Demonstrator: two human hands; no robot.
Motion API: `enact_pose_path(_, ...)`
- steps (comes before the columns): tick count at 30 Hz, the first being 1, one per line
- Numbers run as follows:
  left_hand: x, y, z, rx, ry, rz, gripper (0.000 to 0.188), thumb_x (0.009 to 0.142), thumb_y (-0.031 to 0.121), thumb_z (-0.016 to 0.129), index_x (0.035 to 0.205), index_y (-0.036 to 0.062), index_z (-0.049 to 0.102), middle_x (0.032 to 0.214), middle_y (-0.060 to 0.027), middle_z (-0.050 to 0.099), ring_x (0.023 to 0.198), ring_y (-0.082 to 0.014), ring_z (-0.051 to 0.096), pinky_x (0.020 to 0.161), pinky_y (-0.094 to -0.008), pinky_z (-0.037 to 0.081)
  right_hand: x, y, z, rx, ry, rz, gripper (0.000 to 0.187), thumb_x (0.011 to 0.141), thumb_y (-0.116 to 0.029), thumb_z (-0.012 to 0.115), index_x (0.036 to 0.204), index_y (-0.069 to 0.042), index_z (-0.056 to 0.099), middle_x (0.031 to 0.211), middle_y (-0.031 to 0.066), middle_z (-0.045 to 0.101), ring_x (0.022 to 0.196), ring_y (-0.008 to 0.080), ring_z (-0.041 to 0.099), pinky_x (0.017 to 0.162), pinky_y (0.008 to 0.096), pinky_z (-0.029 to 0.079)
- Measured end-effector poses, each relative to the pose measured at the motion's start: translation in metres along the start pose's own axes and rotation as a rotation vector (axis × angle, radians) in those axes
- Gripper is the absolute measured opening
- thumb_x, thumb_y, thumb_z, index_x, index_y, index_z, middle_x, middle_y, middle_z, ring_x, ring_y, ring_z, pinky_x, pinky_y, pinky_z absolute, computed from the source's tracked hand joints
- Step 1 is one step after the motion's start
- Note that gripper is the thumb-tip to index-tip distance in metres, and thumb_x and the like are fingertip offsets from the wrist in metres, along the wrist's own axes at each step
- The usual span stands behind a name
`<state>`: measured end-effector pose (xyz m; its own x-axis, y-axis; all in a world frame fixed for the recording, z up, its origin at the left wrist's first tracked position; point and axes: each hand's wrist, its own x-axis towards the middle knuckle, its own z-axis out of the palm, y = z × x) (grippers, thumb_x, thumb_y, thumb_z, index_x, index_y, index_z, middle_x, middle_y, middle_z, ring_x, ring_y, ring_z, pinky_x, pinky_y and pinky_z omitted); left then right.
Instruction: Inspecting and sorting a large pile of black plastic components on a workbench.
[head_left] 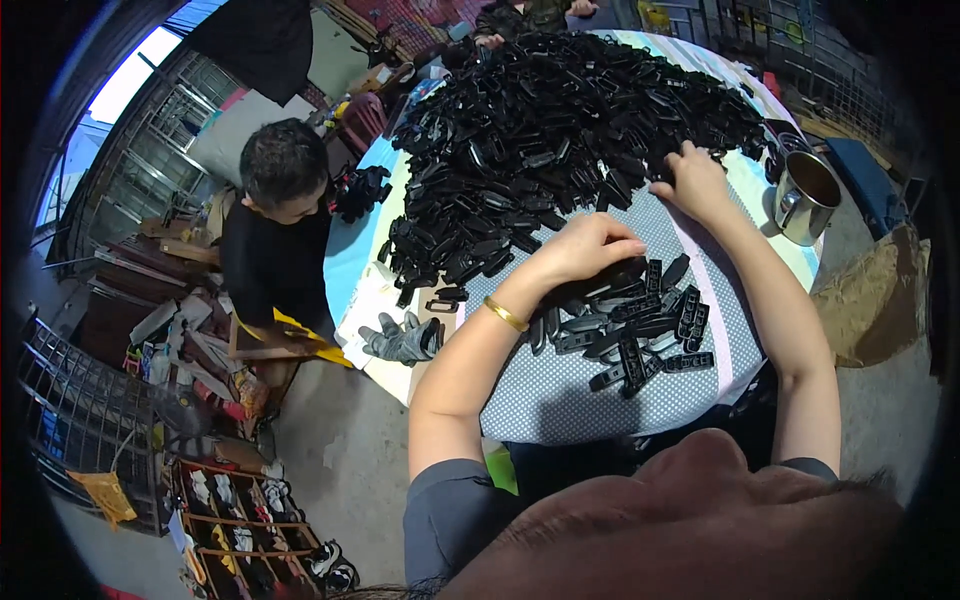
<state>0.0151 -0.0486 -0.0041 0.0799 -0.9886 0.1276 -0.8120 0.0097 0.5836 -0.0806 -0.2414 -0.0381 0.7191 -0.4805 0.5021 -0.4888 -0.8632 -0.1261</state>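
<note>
A large heap of black plastic parts (520, 130), long and narrow like small casings, covers the far part of the round table. My right hand (695, 182) reaches to the heap's near right edge. Its thumb and fingers are apart, with black parts around the fingertips. Closer to me, my left hand (592, 248) is curled over a smaller group of loose black parts (640, 325). Its thumb shows, but the other fingertips are mostly hidden, and what they grip cannot be made out. These nearer parts lie at mixed angles on the dotted tablecloth (560, 405).
At the table's right edge stands a metal mug (806, 198). A grey glove (402, 340) lies at the left edge. Beyond it is another person (275, 230) in a black top. Someone else's hand (490, 41) shows at the far edge. A shoe rack (245, 525) stands lower left.
</note>
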Motion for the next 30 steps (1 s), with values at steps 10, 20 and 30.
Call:
enact_pose_path(10, -0.007, -0.03, -0.017, -0.287, -0.152, -0.292, 0.021, 0.08, 0.019, 0.062, 0.071, 0.001, 0.063, 0.057, 0.0052, 0.052, 0.053, -0.004, 0.041, 0.047, -0.023, 0.034, 0.002, 0.003, 0.009, 0.205, 0.17, -0.06, 0.013, 0.065, -0.016, 0.062, 0.073, -0.005, 0.063, 0.082, 0.0114, 0.056, 0.082, 0.0289, 0.053, 0.071, 0.0381, 0.046)
enact_pose_path(20, 0.055, -0.041, 0.017, 0.725, 0.281, 0.246, 0.008, 0.068, 0.01, 0.057, 0.074, 0.006, 0.061, 0.085, -0.011, 0.055, 0.085, -0.0282, 0.053, 0.072, -0.0359, 0.047, -0.014, -0.017, -0.003, 0.005, -0.11, -0.227, 0.019, 0.065, -0.006, 0.059, 0.084, -0.004, 0.059, 0.082, 0.0164, 0.057, 0.076, 0.0316, 0.059, 0.069, 0.0384, 0.048)
enact_pose_path(30, 0.03, -0.045, 0.016, 0.588, 0.294, 0.243, 0.02, 0.071, 0.004, 0.056, 0.09, 0.0072, 0.062, 0.089, -0.0136, 0.051, 0.08, -0.0295, 0.052, 0.072, -0.0367, 0.045, -0.013, -0.003, -0.003, 0.07, -0.287, -0.307, 0.015, 0.066, 0.002, 0.052, 0.079, 0.001, 0.06, 0.083, 0.0191, 0.059, 0.082, 0.0338, 0.058, 0.073, 0.0395, 0.048)
